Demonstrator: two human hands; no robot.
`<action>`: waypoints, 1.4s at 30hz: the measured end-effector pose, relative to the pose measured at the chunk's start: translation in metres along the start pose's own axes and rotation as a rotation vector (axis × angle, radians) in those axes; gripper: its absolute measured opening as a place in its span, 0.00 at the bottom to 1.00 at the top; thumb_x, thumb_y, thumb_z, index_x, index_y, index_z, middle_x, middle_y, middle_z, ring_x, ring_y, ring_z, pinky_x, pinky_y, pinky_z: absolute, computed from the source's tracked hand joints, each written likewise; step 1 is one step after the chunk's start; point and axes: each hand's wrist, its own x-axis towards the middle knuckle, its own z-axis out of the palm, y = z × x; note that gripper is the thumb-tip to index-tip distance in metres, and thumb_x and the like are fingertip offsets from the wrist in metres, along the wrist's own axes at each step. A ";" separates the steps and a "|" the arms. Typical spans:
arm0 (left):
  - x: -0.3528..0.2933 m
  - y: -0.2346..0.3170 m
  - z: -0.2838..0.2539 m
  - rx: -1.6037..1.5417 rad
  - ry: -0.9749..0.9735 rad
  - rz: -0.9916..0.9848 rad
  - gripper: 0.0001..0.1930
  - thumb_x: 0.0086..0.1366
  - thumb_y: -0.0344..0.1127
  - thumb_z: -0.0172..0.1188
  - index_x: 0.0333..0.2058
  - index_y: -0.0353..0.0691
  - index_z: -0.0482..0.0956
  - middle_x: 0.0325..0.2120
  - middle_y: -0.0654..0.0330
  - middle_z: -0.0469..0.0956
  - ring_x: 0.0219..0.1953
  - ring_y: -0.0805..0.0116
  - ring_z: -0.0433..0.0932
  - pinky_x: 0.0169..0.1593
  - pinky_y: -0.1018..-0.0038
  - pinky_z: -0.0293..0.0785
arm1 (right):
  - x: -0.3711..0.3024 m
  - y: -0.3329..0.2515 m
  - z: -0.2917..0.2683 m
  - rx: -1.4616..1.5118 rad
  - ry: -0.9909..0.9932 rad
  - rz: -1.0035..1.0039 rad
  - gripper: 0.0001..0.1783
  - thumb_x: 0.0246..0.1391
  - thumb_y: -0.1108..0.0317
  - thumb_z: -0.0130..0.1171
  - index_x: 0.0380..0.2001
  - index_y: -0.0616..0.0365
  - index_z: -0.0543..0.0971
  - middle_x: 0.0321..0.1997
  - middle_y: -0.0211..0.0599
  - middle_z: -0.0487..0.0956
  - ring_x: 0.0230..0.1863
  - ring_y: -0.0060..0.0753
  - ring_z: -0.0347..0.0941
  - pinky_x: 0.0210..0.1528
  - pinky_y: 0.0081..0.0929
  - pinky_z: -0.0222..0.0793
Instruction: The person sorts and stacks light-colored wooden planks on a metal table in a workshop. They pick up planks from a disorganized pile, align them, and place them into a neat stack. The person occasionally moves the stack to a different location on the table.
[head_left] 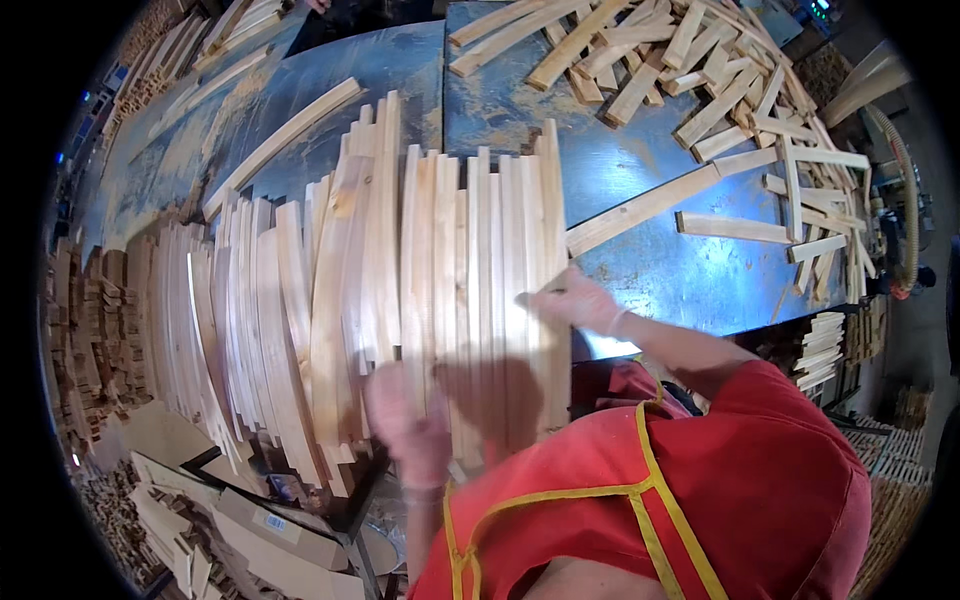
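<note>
Long pale wooden strips (480, 260) lie side by side in a tight row in front of me, running away from my body. My right hand (580, 302), in a thin pale glove, is at the right edge of this row. Its bent fingers grip the outermost strip. At the near ends of the strips, toward the left, is my left hand (408, 425), gloved too. Motion smears its fingers, so their hold is unclear. Left of the row, more strips (270, 310) lie less evenly, some slanting.
A blue worktable (660, 270) spreads beyond the strips. On it lie a heap of short wooden pieces (690, 70) at far right and a loose strip (285, 145) at far left. Cardboard (270, 525) and a dark metal frame (365, 520) stand at lower left. A hose (905, 190) hangs at right.
</note>
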 end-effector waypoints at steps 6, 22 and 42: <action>0.012 0.154 0.112 0.080 -0.466 0.051 0.44 0.49 0.49 0.82 0.63 0.42 0.74 0.63 0.46 0.71 0.71 0.37 0.64 0.74 0.42 0.57 | 0.014 0.015 -0.069 0.171 -0.245 -0.214 0.36 0.55 0.44 0.71 0.55 0.63 0.80 0.49 0.60 0.86 0.52 0.55 0.84 0.55 0.47 0.78; -0.026 0.155 0.165 0.286 -0.221 0.102 0.28 0.49 0.32 0.64 0.53 0.55 0.81 0.61 0.58 0.74 0.67 0.50 0.70 0.72 0.49 0.64 | 0.046 0.179 -0.253 0.388 -0.183 -0.359 0.37 0.64 0.65 0.61 0.75 0.58 0.68 0.48 0.33 0.78 0.51 0.32 0.77 0.53 0.33 0.79; -0.347 -0.072 0.050 0.296 -0.181 -0.962 0.10 0.64 0.45 0.63 0.40 0.51 0.88 0.41 0.57 0.82 0.50 0.53 0.81 0.51 0.56 0.75 | -0.050 0.037 0.123 0.535 0.335 -0.080 0.45 0.73 0.44 0.54 0.80 0.63 0.57 0.83 0.58 0.57 0.82 0.53 0.55 0.83 0.40 0.53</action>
